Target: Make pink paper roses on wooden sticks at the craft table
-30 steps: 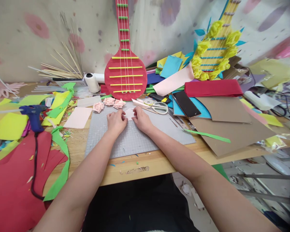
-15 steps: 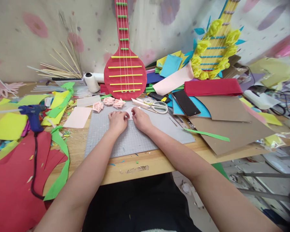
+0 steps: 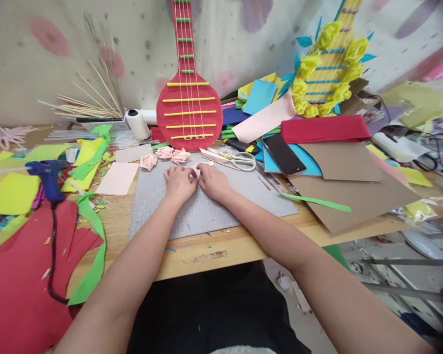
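My left hand (image 3: 179, 183) and my right hand (image 3: 213, 182) meet over the grey cutting mat (image 3: 221, 214). Between them is a small piece of pale pink paper (image 3: 195, 167), mostly covered by my fingers. Both hands have curled fingers, with thumbs and fingertips pinching the paper. Just behind my left hand lie several pink paper roses (image 3: 164, 153) at the mat's back edge. White-handled scissors (image 3: 243, 161) lie behind and to the right of my right hand, beside a roll of tape (image 3: 225, 152).
A red paper lute (image 3: 189, 115) leans upright behind the mat. A blue glue gun (image 3: 50, 181) and pink paper sheet (image 3: 117, 178) are at left. To the right lie a phone (image 3: 283, 154), brown cardboard (image 3: 349, 204) and a green strip (image 3: 317, 202).
My hands have drawn closer together, with my right hand shifting slightly left. Less of the pink paper shows between them. The whole view has shifted a little.
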Motion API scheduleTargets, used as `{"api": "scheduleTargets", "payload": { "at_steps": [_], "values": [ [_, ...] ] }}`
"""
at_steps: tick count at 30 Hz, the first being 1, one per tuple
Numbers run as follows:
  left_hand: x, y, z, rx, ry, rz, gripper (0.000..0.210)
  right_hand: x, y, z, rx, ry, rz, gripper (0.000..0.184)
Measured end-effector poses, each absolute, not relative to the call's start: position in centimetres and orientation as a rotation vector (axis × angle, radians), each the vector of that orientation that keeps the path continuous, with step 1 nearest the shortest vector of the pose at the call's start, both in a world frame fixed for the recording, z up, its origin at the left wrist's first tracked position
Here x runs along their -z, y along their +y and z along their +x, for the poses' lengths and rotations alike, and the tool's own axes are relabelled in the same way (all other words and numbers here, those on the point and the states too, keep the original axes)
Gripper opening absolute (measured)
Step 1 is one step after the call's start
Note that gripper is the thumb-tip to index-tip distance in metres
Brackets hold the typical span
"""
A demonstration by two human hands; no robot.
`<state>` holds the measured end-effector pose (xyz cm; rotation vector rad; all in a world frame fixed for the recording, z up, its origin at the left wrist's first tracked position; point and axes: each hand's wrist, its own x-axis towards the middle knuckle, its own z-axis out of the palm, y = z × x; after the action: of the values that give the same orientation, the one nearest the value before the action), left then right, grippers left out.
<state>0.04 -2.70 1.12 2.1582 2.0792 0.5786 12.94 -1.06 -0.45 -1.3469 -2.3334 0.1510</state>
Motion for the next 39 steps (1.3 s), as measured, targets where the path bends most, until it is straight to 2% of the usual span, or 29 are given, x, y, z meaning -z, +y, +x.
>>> {"api": "scheduleTargets", "payload": {
  "at_steps": [4, 13, 17, 20, 27, 33, 37, 39],
  "values": [
    [-1.3, -2.6, -0.2, -0.531, 2.080, 2.113, 0.017, 0.5, -1.0, 13.0, -0.162, -2.331, -1.297, 0.034],
    [-1.3, -2.6, -1.4, -0.553, 1.984, 2.154, 0.034, 0.4, -1.0, 13.8, -0.212, -2.252, -1.294, 0.035],
    [-1.1, -2.1, -2.6, -0.687, 1.755, 2.273, 0.043, 0.2, -0.5, 14.7, -0.142, -2.066, -1.198, 0.031],
    [-1.1, -1.9, -3.3, -0.622, 1.684, 2.308, 0.048, 0.0, 0.2, 15.7, -0.175, -1.879, -1.167, 0.030],
    [-1.2, -2.4, -2.0, -0.478, 1.833, 2.476, 0.026, -0.1, 1.1, 17.1, -0.298, -1.819, -1.187, 0.031],
    [-1.5, -3.7, 1.0, -0.575, 2.039, 2.356, 0.041, -0.3, 0.5, 16.9, -0.446, -1.966, -1.196, 0.033],
    [-1.7, -3.4, -0.2, -0.689, 1.671, 2.395, 0.027, -0.5, 0.2, 16.8, -0.501, -2.013, -1.265, 0.036],
    [-1.6, -3.0, -1.4, -0.636, 1.478, 2.488, 0.034, -0.3, 0.3, 16.9, -0.532, -2.019, -1.277, 0.037]
  ]
}}
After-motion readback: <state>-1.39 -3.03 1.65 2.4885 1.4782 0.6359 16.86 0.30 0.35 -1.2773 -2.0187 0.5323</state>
